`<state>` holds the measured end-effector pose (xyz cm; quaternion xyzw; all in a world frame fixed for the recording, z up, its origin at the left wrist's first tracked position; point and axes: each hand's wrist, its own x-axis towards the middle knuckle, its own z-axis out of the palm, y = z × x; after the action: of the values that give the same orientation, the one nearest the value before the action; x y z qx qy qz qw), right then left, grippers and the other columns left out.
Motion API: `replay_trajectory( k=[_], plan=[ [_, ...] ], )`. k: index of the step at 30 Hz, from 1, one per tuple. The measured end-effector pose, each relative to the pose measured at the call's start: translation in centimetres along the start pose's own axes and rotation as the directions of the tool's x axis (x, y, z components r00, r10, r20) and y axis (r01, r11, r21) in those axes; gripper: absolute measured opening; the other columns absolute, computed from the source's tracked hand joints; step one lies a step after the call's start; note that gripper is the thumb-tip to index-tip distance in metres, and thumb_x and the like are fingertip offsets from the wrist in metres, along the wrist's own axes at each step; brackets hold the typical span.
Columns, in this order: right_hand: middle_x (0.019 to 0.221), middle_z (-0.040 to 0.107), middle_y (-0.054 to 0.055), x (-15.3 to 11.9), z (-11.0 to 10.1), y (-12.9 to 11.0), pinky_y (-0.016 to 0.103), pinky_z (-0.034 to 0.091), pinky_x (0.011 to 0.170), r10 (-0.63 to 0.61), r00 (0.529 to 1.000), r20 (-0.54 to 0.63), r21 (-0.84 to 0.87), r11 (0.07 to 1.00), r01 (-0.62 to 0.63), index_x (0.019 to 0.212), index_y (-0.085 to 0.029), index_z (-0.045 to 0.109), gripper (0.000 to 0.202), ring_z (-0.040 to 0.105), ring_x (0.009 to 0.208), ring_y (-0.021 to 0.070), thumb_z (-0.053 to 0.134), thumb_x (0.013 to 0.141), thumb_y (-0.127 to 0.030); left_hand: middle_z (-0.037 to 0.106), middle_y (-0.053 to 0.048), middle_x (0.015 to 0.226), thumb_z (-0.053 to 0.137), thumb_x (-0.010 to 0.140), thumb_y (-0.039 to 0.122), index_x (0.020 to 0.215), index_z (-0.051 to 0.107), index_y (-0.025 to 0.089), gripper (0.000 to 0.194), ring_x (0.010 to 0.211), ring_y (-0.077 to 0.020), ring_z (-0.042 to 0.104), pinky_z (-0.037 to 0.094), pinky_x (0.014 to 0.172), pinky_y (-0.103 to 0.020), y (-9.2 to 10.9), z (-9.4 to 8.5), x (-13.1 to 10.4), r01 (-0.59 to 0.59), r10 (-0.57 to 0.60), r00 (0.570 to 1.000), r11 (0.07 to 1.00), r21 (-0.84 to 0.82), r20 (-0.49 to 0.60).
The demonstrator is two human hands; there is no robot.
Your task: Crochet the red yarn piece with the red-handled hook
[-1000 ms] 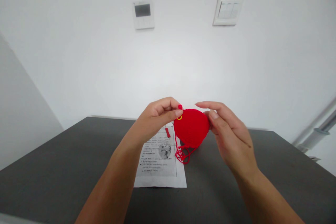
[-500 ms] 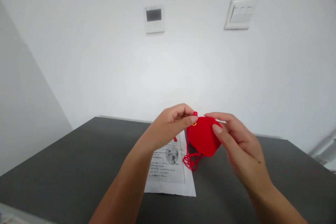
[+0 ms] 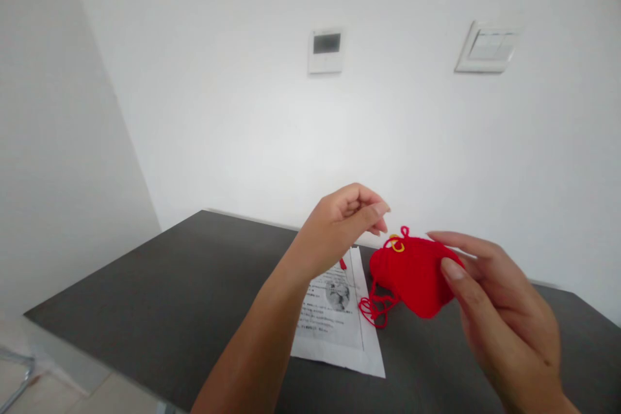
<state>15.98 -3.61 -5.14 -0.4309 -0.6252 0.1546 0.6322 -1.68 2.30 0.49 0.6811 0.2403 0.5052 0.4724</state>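
Note:
My right hand [image 3: 504, 310] grips a red crochet piece [image 3: 422, 281] by its right edge, thumb in front and fingers behind. A yellow stitch marker [image 3: 398, 244] and a small red yarn loop [image 3: 405, 231] stand at the piece's upper left. To the left of the piece, apart from it, my left hand [image 3: 347, 223] hovers with curled fingers, thumb and forefinger tips together; nothing shows between them. Loose red yarn [image 3: 378, 310] lies tangled below, partly over the edge of a printed paper sheet [image 3: 339, 343]. More red yarn bulges behind the piece's left side.
A dark grey table [image 3: 194, 284] stands against a white wall [image 3: 242, 110]. On the sheet, a small red item [image 3: 343, 264] shows beside my left wrist. A wall panel with a screen [image 3: 326, 52] and a light switch [image 3: 488, 46] are mounted above.
My left hand has let go of the crochet piece and moved off its upper left edge. My right hand still holds the piece, now further right in view. The camera has turned left.

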Motion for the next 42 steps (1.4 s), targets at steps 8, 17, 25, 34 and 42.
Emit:
replay_trajectory(
  k=[8, 17, 25, 34, 42],
  plan=[
    [0.081, 0.068, 0.005, 1.0, -0.6, 0.6, 0.026, 0.049, 0.054, 0.041, 0.996, -0.077, 0.020, 0.999, -0.039, 0.109, -0.024, 0.061, 0.026, 0.062, 0.065, 0.0175, 0.056, 0.087, -0.037, 0.061, 0.001, 0.067, 0.059, 0.081, 0.033, 0.077, 0.057, 0.017, 0.017, 0.065, -0.0108, 0.057, 0.046, 0.071, -0.027, -0.9, 0.9, 0.8, 0.064, -0.064, 0.995, 0.998, -0.005, -0.077],
    [0.077, 0.070, 0.005, 0.4, -0.9, -1.2, 0.025, 0.048, 0.047, 0.041, 0.985, -0.165, 0.016, 0.999, -0.039, 0.114, -0.026, 0.059, 0.032, 0.062, 0.059, 0.0178, 0.060, 0.084, -0.036, 0.062, 0.000, 0.070, 0.057, 0.083, 0.033, 0.082, 0.058, 0.017, 0.016, 0.067, -0.0114, 0.058, 0.046, 0.071, -0.026, -0.2, 0.6, 0.1, 0.052, -0.052, 0.997, 0.999, 0.001, -0.049],
    [0.072, 0.069, 0.003, 2.2, -0.5, 2.2, 0.022, 0.046, 0.044, 0.042, 0.999, 0.033, -0.051, 0.998, -0.040, 0.122, -0.021, 0.052, 0.036, 0.060, 0.054, 0.0154, 0.049, 0.090, -0.037, 0.061, -0.001, 0.069, 0.059, 0.081, 0.037, 0.080, 0.057, 0.017, 0.021, 0.067, -0.0123, 0.057, 0.047, 0.071, -0.027, -1.4, 0.5, 1.2, 0.100, -0.098, 0.992, 0.995, 0.018, -0.079],
    [0.066, 0.060, -0.002, 1.9, -0.1, 1.4, 0.022, 0.046, 0.050, 0.031, 0.992, 0.123, -0.041, 0.999, -0.027, 0.126, -0.022, 0.046, 0.035, 0.057, 0.055, 0.0137, 0.044, 0.093, -0.033, 0.063, -0.002, 0.086, 0.054, 0.084, 0.040, 0.089, 0.059, 0.018, 0.023, 0.080, -0.0145, 0.056, 0.045, 0.075, -0.028, -2.5, 1.2, 1.0, 0.082, -0.075, 0.996, 0.975, 0.207, -0.041],
    [0.075, 0.059, -0.001, 2.4, 1.7, 4.2, 0.024, 0.043, 0.051, 0.053, 0.993, 0.106, 0.020, 0.998, -0.056, 0.127, -0.020, 0.041, 0.035, 0.052, 0.055, 0.0126, 0.038, 0.094, -0.034, 0.052, 0.003, 0.069, 0.049, 0.085, 0.047, 0.079, 0.054, 0.018, 0.030, 0.063, -0.0107, 0.046, 0.037, 0.059, -0.023, -7.0, 3.5, 3.3, 0.034, -0.031, 0.998, 0.997, 0.071, -0.046]
  ],
)
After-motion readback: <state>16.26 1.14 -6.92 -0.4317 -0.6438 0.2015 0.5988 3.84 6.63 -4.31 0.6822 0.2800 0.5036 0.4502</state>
